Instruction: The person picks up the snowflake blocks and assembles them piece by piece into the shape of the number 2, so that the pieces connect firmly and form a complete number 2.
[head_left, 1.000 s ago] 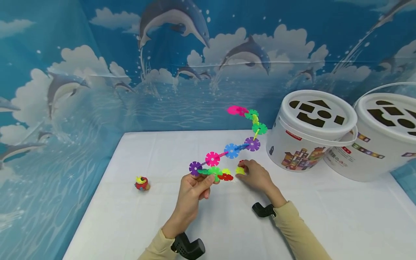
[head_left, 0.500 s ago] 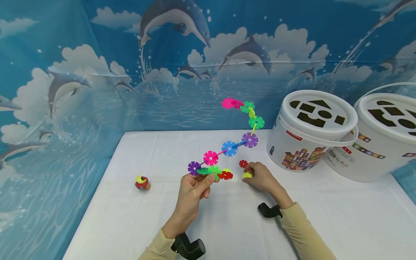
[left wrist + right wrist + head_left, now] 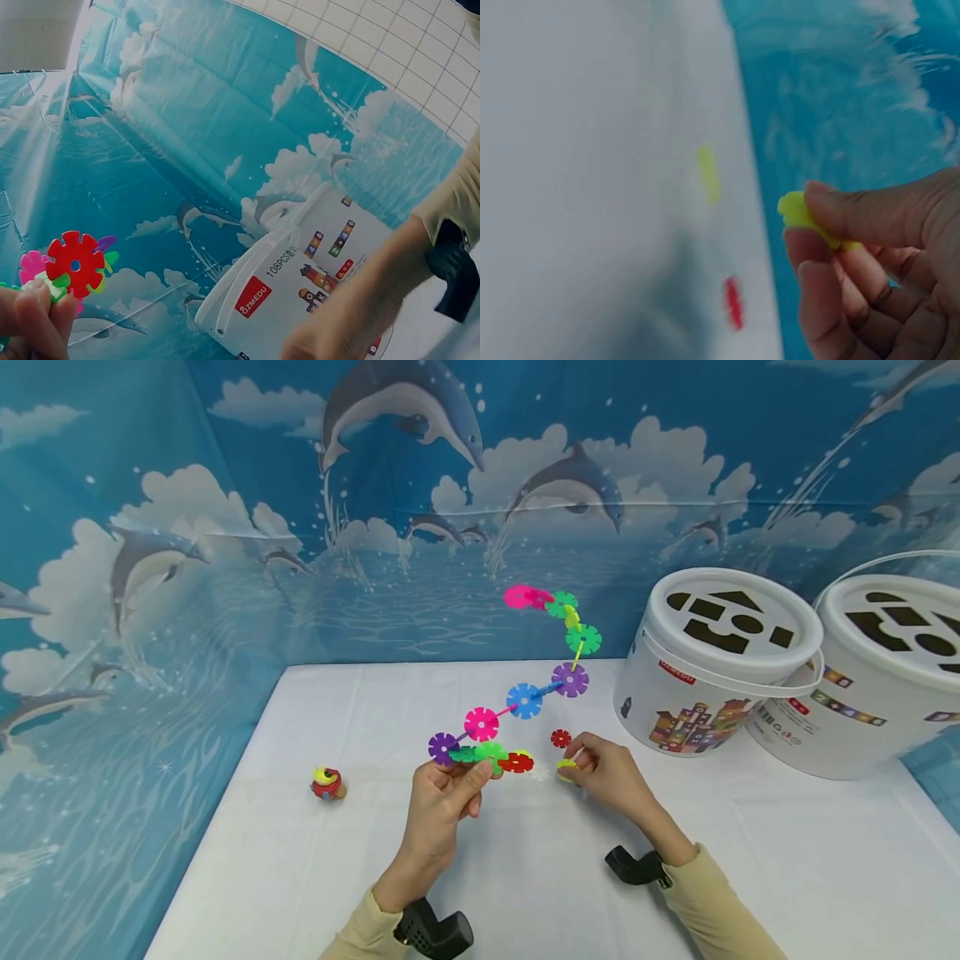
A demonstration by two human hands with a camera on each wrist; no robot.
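In the head view my left hand (image 3: 438, 810) pinches the near end of a chain of snowflake discs (image 3: 482, 724), notched plastic rounds slotted together in pink, green, yellow, purple, blue and red. The chain curves up and away to a pink disc at its far end. At the near end sits a red disc (image 3: 75, 264), large in the left wrist view. My right hand (image 3: 611, 777) pinches a loose yellow snowflake disc (image 3: 795, 211) between thumb and fingers, right of the chain. On the table lie a red disc (image 3: 560, 738), a whitish disc (image 3: 540, 772) and another yellow disc (image 3: 709, 174).
Two white lidded buckets (image 3: 697, 693) with shape cutouts stand at the right back. A small red and yellow toy figure (image 3: 327, 783) is on the left of the white table (image 3: 360, 710). Behind hangs a blue dolphin-print cloth (image 3: 420, 618).
My right hand has drawn to the right and slightly nearer with the yellow disc, uncovering the red disc on the table. The chain's far end has swung left and up.
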